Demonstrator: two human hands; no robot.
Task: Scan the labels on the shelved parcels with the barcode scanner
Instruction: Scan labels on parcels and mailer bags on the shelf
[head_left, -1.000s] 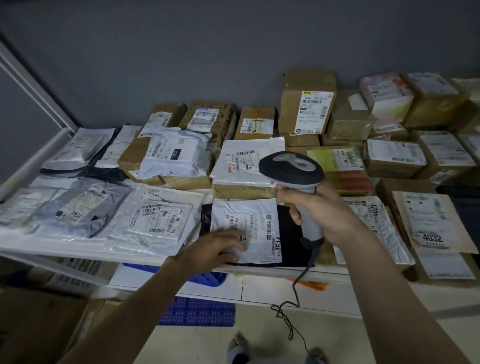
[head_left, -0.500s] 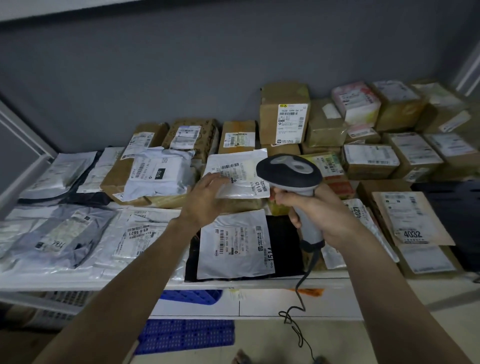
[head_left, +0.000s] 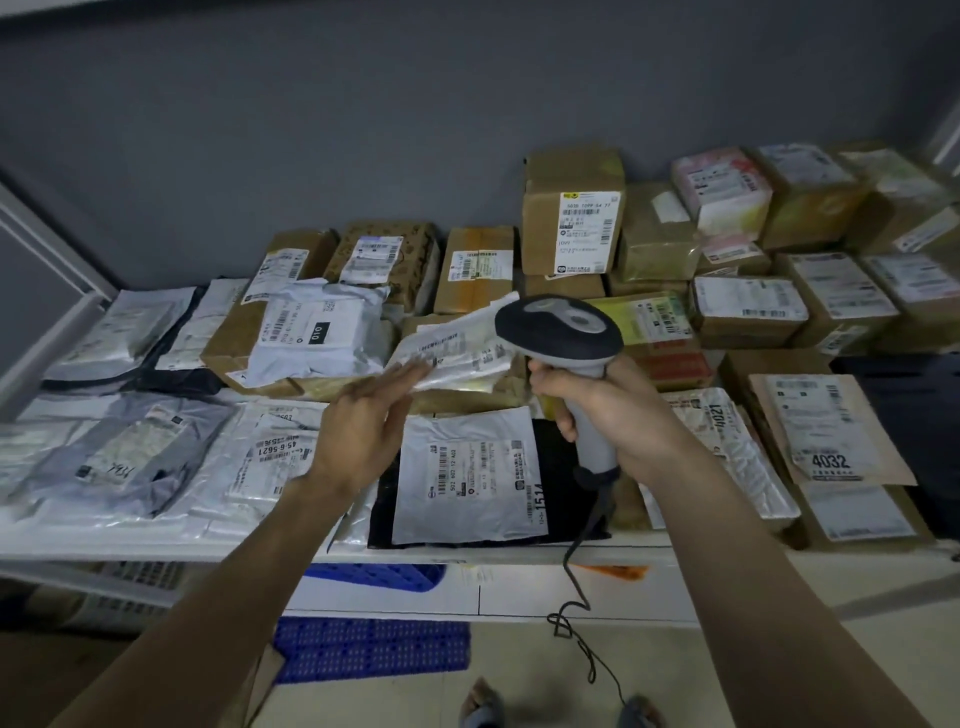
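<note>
My right hand (head_left: 613, 410) grips the grey handle of the barcode scanner (head_left: 561, 332), whose dark head points at the shelf's middle row. Just left of the head, a white poly mailer (head_left: 462, 348) lies tilted and blurred with its label up. My left hand (head_left: 363, 426) hovers with straight fingers, its fingertips at the mailer's near left edge; contact is unclear. Below them lies a white mailer marked 1514 (head_left: 467, 483) on a black bag. Many labelled brown boxes such as the tall box (head_left: 571, 213) fill the shelf's back and right.
The white shelf (head_left: 156, 540) also holds grey poly bags (head_left: 119, 457) at the left and an envelope marked 4032 (head_left: 826, 431) at the right. The scanner's cable (head_left: 576, 587) hangs below the shelf edge. Blue crates (head_left: 369, 644) sit on the floor underneath.
My left hand rose from the 1514 mailer to the white mailer behind it, then opened flat at its edge; that mailer now sits tilted. The scanner stayed about where it was.
</note>
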